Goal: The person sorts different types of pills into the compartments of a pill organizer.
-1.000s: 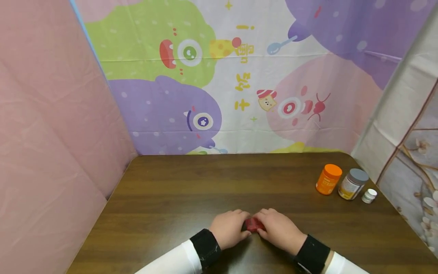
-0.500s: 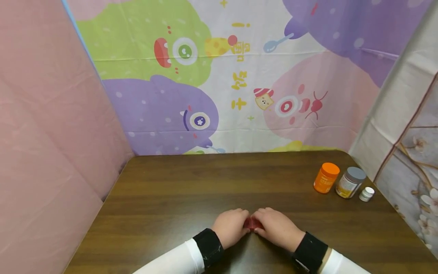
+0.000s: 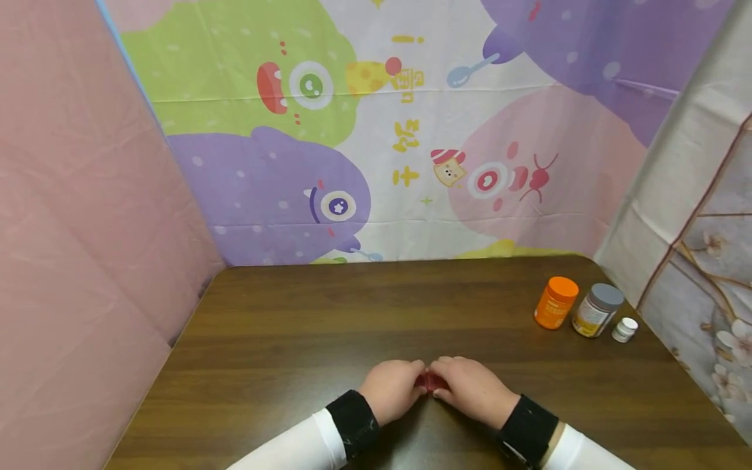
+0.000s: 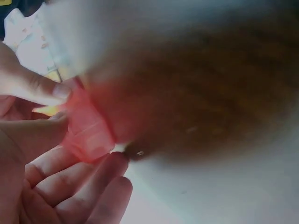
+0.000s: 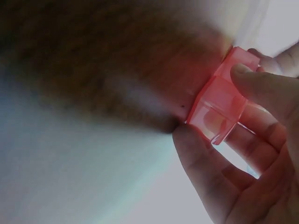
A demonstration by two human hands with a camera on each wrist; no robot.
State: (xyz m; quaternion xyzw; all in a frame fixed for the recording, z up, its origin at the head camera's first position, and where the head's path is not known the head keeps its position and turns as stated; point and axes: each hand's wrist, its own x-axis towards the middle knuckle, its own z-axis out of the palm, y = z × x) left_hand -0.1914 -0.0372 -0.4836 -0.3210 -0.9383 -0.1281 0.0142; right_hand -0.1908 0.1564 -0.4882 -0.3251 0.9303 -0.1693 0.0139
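A small translucent red plastic pill case (image 3: 433, 382) sits between both hands, low over the near middle of the table. Its angular body and inner dividing walls show in the right wrist view, where the case (image 5: 219, 100) looks tilted. My left hand (image 3: 392, 391) pinches its left end between thumb and fingers. From the other side, my right hand (image 3: 474, 391) grips it, the thumb lying across its face. Fingers cover much of the case in the head view. Whether a lid stands raised, I cannot tell.
At the right back of the brown wooden table (image 3: 329, 313) stand an orange bottle (image 3: 556, 303), a grey-lidded jar (image 3: 598, 310) and a small white bottle (image 3: 625, 329). A cartoon-print curtain (image 3: 405, 215) hangs behind, with a pink cloth (image 3: 88, 228) at the left.
Both hands keep hold of the pill case in nearly the same place. Slightly less of it shows between the fingers, and the dark patch at its left end is out of sight.
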